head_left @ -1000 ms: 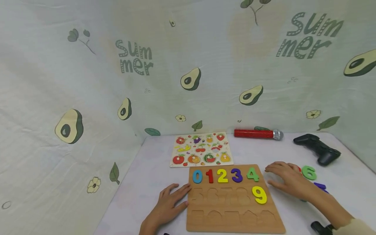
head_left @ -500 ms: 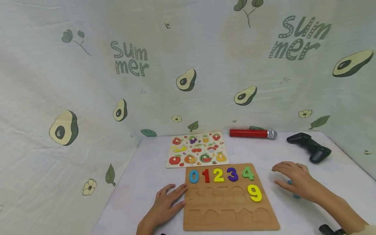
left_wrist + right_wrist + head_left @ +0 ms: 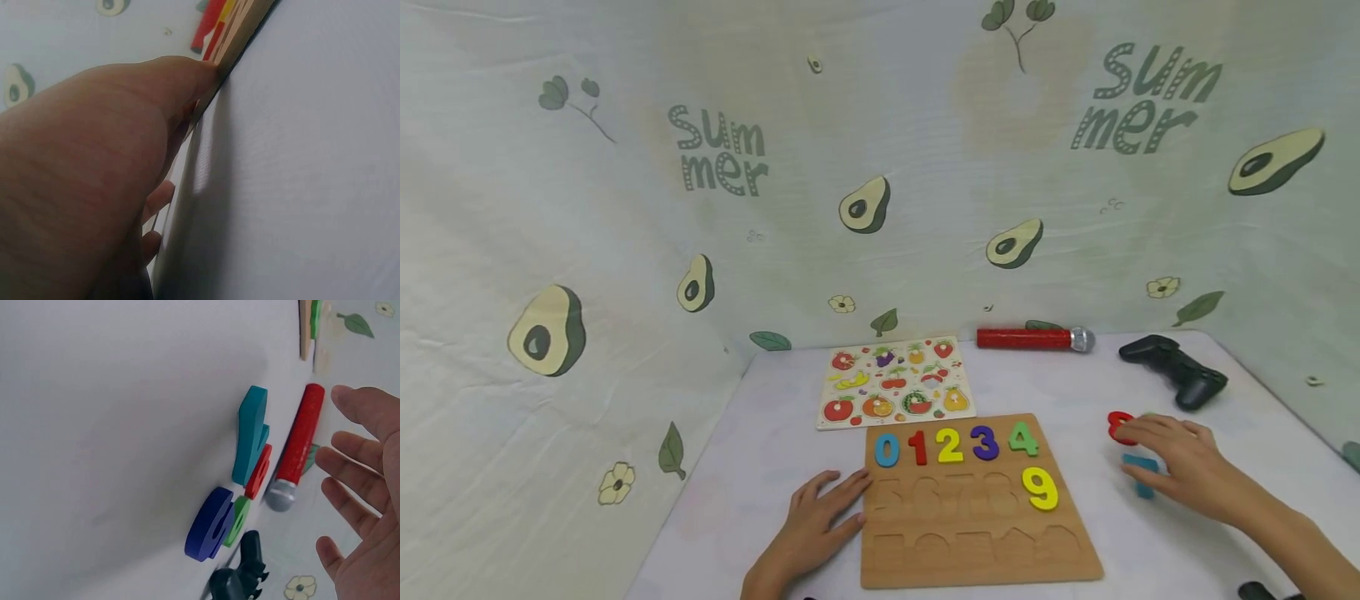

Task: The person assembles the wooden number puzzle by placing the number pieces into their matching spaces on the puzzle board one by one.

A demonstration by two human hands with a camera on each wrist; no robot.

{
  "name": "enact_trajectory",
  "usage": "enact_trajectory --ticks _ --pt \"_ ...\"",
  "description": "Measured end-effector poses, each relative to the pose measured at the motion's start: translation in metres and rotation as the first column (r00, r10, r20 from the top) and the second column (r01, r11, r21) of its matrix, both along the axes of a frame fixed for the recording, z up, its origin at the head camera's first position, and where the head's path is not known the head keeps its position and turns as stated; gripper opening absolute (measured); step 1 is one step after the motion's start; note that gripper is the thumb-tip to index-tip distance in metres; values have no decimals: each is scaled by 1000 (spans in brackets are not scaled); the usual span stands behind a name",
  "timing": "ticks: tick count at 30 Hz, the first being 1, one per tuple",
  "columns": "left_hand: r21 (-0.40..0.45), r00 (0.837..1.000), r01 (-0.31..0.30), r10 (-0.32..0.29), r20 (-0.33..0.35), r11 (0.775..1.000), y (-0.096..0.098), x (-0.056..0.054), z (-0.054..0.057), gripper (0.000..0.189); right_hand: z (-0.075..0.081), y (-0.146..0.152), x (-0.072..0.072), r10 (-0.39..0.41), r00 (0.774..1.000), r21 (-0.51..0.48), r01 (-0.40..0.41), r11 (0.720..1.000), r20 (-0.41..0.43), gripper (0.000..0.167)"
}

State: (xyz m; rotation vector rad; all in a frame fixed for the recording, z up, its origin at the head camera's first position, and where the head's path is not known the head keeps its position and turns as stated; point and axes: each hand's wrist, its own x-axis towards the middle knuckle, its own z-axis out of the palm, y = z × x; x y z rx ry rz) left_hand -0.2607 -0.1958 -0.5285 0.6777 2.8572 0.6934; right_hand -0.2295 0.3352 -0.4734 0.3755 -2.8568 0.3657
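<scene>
My left hand point(image 3: 816, 529) rests its fingertips and thumb along the left edge of a wooden number board point(image 3: 951, 521). Set in its top row are a blue 0, red 1, yellow 2, purple 3 and green 4; a yellow 9 point(image 3: 1040, 488) sits at the right of the row below. To the board's right, my right hand point(image 3: 1191, 471) hovers over loose number pieces, fingers spread and holding nothing. Under it are a blue piece point(image 3: 249, 434) and a red one point(image 3: 265, 462). A green piece point(image 3: 239, 519) and a dark blue one point(image 3: 206, 528) show in the right wrist view.
Behind the number board lies a fruit puzzle board point(image 3: 895, 383). A red microphone point(image 3: 1026, 338) lies at the back, with a black game controller point(image 3: 1176, 371) to its right. A patterned cloth point(image 3: 925, 167) hangs behind the white table point(image 3: 760, 458).
My right hand has moved right, away from the number board, uncovering the red and blue pieces. The whole view has shifted, so things appear further left. My left hand stays at the board's edge.
</scene>
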Motion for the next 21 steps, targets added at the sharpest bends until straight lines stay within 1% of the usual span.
enact_trajectory --ticks 6,14,21 --pt "-3 1000 6 -6 -9 1000 0 -1 0 57 -5 17 7 -35 999 3 35 999 19 49" --pt "14 1000 11 -11 -24 1000 -1 1 0 56 -14 38 16 -80 996 14 79 997 34 52" --pt "21 1000 14 -14 -27 1000 0 2 1 56 -16 49 18 -122 991 40 120 992 53 50"
